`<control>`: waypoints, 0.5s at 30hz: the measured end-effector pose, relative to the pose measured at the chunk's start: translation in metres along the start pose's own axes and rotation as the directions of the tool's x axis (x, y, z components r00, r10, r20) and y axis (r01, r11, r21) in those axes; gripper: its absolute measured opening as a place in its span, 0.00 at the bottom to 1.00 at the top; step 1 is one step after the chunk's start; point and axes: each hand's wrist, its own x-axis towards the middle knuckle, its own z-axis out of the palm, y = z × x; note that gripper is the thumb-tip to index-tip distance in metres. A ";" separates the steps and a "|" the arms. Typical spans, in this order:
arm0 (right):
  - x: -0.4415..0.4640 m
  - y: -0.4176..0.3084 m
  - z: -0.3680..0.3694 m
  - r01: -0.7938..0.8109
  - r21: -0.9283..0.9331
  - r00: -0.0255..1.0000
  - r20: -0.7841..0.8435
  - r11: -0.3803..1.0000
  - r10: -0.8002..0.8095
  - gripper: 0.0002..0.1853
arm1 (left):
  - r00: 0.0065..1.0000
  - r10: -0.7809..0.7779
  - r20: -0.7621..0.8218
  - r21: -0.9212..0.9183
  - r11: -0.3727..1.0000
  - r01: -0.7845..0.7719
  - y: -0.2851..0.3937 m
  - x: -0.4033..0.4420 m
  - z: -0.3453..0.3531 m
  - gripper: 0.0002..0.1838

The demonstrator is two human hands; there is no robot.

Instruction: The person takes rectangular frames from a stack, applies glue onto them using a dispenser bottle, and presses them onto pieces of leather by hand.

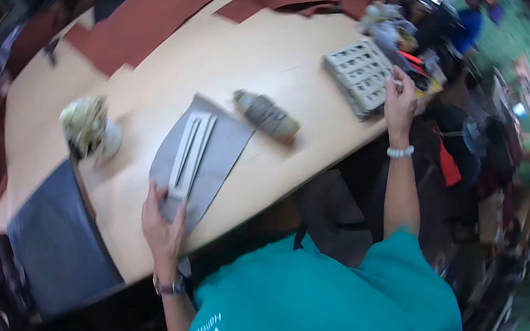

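Pale worktable [225,53]: white frame [196,149] already laid on gray panel [218,159], whether fixed unclear; left hand [164,226] spread at near edge, right hand [400,104] by compartmented box [362,75], hold indiscernible.

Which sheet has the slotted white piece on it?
The grey sheet at the left hand; the dark sheet and far brown sheets show none.

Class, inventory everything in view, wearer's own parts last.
Table: one, pale, centre
Sheets: several, brown, far side
Dark sheet: one, black, left
Cup: one, white, left
Panel: one, grey, under frame
Frame: one, white, on panel
Bottle: one, yellowish, centre
Slotted block: one, cream, right
Clutter: uncounted, mixed, right
People: at least two, teal/blue, background
Shirt: one, teal, bottom
Wristbands: two, pale/dark, wrists
Left hand: one, bare, at panel
Right hand: one, bare, beside block
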 end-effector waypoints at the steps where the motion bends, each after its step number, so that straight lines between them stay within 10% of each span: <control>1: -0.021 -0.021 0.011 -0.020 0.137 0.988 0.156 0.990 -0.002 0.19 | 1.000 0.029 -0.011 0.044 0.999 -0.029 0.000 0.001 0.001 0.37; 3: -0.066 -0.044 0.038 -0.131 0.329 0.887 0.461 0.935 -0.038 0.26 | 0.998 0.060 -0.034 0.133 0.990 -0.055 0.006 0.004 0.004 0.39; 8: -0.125 -0.092 0.075 0.299 0.136 0.820 0.469 0.945 -0.327 0.34 | 0.994 0.020 -0.111 0.165 0.986 -0.001 0.013 0.003 0.011 0.39; 11: -0.130 -0.082 0.090 0.090 0.242 0.876 0.442 0.966 -0.192 0.33 | 0.986 0.054 -0.155 0.164 0.986 -0.028 0.013 0.000 0.012 0.40; 12: -0.128 -0.099 0.081 -0.214 0.320 0.838 0.546 0.923 0.005 0.31 | 0.987 0.048 -0.156 0.166 0.986 -0.022 0.013 -0.001 0.012 0.40; 15: -0.122 -0.094 0.082 -0.313 0.580 0.885 0.465 0.752 0.009 0.32 | 0.987 0.041 -0.156 0.162 0.987 -0.016 0.014 -0.002 0.012 0.40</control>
